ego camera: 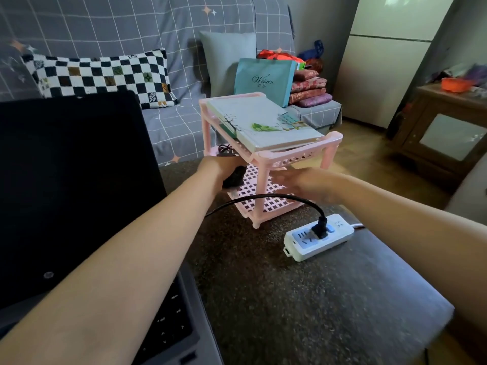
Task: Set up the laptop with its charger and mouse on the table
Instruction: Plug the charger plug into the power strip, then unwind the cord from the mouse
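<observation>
An open black laptop (66, 180) stands on the dark table (303, 299) at the left, screen dark, keyboard (171, 320) at the bottom. My left hand (224, 167) is shut on a black charger brick (235, 177) at the lower tier of a pink rack (266, 159). A black cable (263, 200) arcs from near my left hand to a plug (321, 227) in a white power strip (316, 239). My right hand (308, 185) is blurred, fingers spread, flat against the rack's lower tier. No mouse shows.
A book (263, 122) lies on the rack's top shelf. Behind are a grey checked sofa (171, 122) with cushions, a teal bag (263, 80) and folded cloths. A wooden cabinet (442, 133) stands right. Bare tabletop stretches in front of the power strip.
</observation>
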### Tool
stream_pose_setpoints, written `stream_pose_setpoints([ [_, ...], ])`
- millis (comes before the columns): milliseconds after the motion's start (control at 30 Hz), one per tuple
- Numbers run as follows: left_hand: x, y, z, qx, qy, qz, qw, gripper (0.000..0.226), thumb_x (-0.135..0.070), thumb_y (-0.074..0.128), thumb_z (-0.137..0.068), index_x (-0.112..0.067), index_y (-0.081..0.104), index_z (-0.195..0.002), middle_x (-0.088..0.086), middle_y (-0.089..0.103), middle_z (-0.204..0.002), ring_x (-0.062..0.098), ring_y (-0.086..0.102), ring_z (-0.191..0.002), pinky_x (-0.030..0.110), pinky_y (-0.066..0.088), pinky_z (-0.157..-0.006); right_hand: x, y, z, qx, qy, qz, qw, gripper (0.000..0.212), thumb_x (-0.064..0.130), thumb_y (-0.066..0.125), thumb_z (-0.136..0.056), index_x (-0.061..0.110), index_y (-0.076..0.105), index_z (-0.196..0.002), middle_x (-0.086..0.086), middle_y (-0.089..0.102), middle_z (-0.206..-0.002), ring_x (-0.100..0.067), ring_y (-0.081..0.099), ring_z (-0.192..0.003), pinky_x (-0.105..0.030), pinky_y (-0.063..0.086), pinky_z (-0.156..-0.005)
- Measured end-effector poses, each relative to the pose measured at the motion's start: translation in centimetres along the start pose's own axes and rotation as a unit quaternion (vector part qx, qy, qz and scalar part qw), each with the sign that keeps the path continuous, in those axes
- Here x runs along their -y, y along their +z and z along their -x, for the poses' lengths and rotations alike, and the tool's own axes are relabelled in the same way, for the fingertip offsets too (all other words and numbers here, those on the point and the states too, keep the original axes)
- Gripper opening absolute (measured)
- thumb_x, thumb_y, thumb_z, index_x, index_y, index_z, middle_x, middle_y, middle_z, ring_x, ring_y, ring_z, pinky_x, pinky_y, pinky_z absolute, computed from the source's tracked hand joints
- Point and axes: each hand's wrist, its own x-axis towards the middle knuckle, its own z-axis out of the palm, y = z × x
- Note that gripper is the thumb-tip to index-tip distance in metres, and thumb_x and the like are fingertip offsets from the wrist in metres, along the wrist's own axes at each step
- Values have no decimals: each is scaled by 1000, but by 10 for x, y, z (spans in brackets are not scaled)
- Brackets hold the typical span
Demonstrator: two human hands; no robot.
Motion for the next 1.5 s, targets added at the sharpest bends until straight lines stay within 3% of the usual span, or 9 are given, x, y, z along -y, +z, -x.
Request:
stream_pose_setpoints([
  [200, 0, -14, 46, -86, 25, -7, 996, 65, -33, 81, -55, 0, 56, -105, 16, 67, -80, 30, 69, -61, 45, 60, -60, 5, -1, 42, -78, -47, 234, 968, 41, 39, 36, -99, 31, 45, -138, 4, 26, -155, -21, 28, -140, -37, 21, -116],
  [400, 5, -22, 106, -81, 26, 55, 995, 63, -34, 81, -62, -6, 55, -112, 13, 68, -98, 28, 69, -76, 43, 59, -74, 14, 16, 90, -130, -52, 273, 952, 38, 38, 40, -96, 37, 51, -132, 0, 49, -143, -25, 50, -123, -38, 41, -104],
  [600, 14, -44, 187, -23, 16, 118, 993, 27, -32, 76, -71, -12, 66, -87, 9, 67, -85, 21, 61, -68, 28, 46, -58, 62, 74, 144, -135, -126, 201, 962, 38, 36, 42, -98, 21, 56, -130, -2, 51, -139, -22, 45, -128, -30, 34, -101],
  [900, 63, -142, 287, -118, 20, 157, 980, 29, -37, 64, -80, -17, 68, -100, 10, 68, -106, 28, 63, -96, 39, 53, -82, 126, 203, 195, 80, -117, -193, 971, 35, 38, 48, -95, 9, 65, -104, -13, 70, -95, -25, 66, -80, -40, 54, -82],
  [1000, 93, -178, 318, -158, -5, 236, 959, 36, -38, 46, -93, -14, 62, -114, 11, 66, -107, 26, 62, -91, 33, 49, -61, 135, 258, 203, 156, -113, -211, 958, 28, 34, 56, -92, 9, 64, -102, -8, 71, -97, -22, 68, -89, -36, 57, -76],
  [1167, 162, -250, 349, -275, -23, 267, 923, 43, -36, 37, -98, -11, 54, -129, 13, 63, -121, 31, 63, -105, 43, 53, -88, 152, 352, 209, 228, -75, -184, 953, 18, 25, 62, -89, 11, 59, -100, -7, 66, -98, -21, 65, -87, -35, 57, -74],
  [1300, 208, -303, 365, -351, -65, -37, 933, 53, -7, 32, -95, -18, 30, -148, 15, 51, -136, 31, 62, -90, 31, 48, -56, 157, 397, 205, 212, -54, -143, 965, 41, 26, 66, -87, 9, 52, -121, -4, 63, -101, -19, 63, -82, -25, 51, -48],
  [1400, 240, -330, 369, -326, -107, -338, 876, 47, -8, 38, -93, -14, 45, -139, 13, 55, -130, 31, 53, -115, 33, 47, -90, 156, 411, 198, 208, -44, -145, 966, 42, 26, 66, -86, 12, 50, -122, -4, 61, -108, -19, 62, -88, -24, 52, -47],
  [1500, 262, -331, 362, -333, -137, -390, 847, 36, -10, 47, -91, -12, 58, -124, 12, 55, -122, 28, 55, -110, 34, 49, -87, 153, 411, 191, 202, -43, -127, 970, 42, 27, 68, -85, 15, 51, -121, -4, 61, -109, -22, 63, -92, -30, 54, -59],
])
